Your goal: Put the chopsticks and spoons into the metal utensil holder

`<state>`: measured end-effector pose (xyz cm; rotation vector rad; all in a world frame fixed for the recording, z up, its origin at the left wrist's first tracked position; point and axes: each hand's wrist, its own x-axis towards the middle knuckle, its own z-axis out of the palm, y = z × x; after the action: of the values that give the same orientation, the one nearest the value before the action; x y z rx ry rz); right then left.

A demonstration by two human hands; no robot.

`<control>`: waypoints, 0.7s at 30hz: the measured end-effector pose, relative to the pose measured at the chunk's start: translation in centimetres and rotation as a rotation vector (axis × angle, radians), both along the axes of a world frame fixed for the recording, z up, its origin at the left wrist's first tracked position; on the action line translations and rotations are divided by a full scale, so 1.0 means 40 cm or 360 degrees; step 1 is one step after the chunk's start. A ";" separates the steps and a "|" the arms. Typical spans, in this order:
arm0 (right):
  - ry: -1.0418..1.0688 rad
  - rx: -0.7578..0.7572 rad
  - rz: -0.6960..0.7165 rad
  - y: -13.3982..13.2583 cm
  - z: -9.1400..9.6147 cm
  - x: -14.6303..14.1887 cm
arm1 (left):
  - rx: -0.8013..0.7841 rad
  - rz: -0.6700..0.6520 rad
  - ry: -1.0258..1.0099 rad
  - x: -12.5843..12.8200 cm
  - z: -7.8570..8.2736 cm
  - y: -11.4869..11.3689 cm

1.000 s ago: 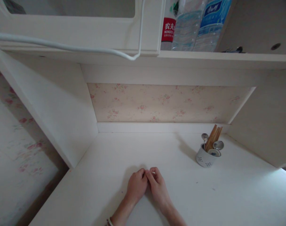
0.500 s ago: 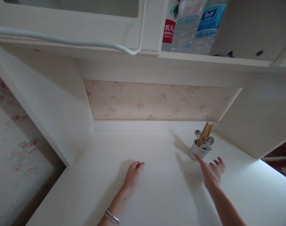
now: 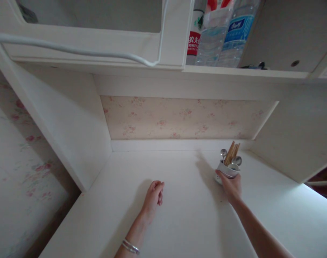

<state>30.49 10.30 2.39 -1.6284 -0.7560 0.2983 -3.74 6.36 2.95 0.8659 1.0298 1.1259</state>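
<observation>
At the back right of the white desk, a white utensil holder (image 3: 229,170) with small holes in its side carries wooden chopsticks (image 3: 231,153) and several metal spoons (image 3: 236,161). My right hand (image 3: 231,182) is wrapped round its near side, thumb on the left, fingers on the right, partly hidden by the holder. My left hand (image 3: 154,195) hovers over or rests on the desk at centre; I cannot tell which. Its fingers are curled in loosely and nothing shows in them. A silver bangle circles the left wrist.
Above hangs a white cabinet (image 3: 99,61) with a white cable (image 3: 80,51) along its front. Plastic water bottles (image 3: 213,43) stand on its open shelf. Side panels (image 3: 58,118) bound the desk (image 3: 179,222) left and right. Flowered wallpaper (image 3: 174,116) covers the back wall.
My right hand has moved from just in front of the utensil holder, fingers spread, to gripping it. My left hand stays near the same place, fingers curled. The view has shifted slightly.
</observation>
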 end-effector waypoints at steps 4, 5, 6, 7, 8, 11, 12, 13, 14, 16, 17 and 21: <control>0.0358 -0.0065 0.0431 -0.049 0.005 -0.156 | -0.0055 0.0064 -0.0324 0.006 -0.011 0.004; 0.0475 -0.0084 0.0567 -0.070 0.007 -0.203 | -0.0086 0.0075 -0.0416 0.008 -0.010 0.004; 0.0568 -0.0084 0.0752 -0.092 0.010 -0.250 | -0.0120 0.0081 -0.0503 0.009 -0.008 0.003; 0.0659 -0.0091 0.0927 -0.115 0.014 -0.296 | -0.0156 0.0087 -0.0583 0.010 -0.003 0.001; 0.0746 -0.0096 0.1082 -0.137 0.019 -0.340 | -0.0191 0.0091 -0.0661 0.009 0.004 -0.001; 0.0957 -0.0135 0.1447 -0.188 0.036 -0.446 | -0.0241 0.0056 -0.0866 0.000 0.033 -0.007; 0.1000 -0.0130 0.1527 -0.198 0.041 -0.472 | -0.0231 0.0026 -0.0925 -0.004 0.043 -0.009; 0.1031 -0.0123 0.1594 -0.206 0.045 -0.493 | -0.0210 0.0005 -0.0985 -0.009 0.052 -0.010; 0.1054 -0.0129 0.1648 -0.211 0.048 -0.509 | -0.0188 -0.0003 -0.1046 -0.015 0.058 -0.010; 0.1109 -0.0189 0.1735 -0.218 0.050 -0.527 | -0.0203 0.0040 -0.1151 -0.024 0.063 -0.008; 0.1156 -0.0241 0.1773 -0.221 0.049 -0.530 | -0.0251 0.0087 -0.1178 -0.028 0.063 -0.006; 0.1578 -0.0512 0.1837 -0.233 0.039 -0.518 | -0.0527 0.0174 -0.1092 -0.029 0.050 0.000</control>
<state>9.75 1.00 3.93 -0.9146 -0.7744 1.9485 -4.91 6.38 4.95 0.1278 0.6582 1.1797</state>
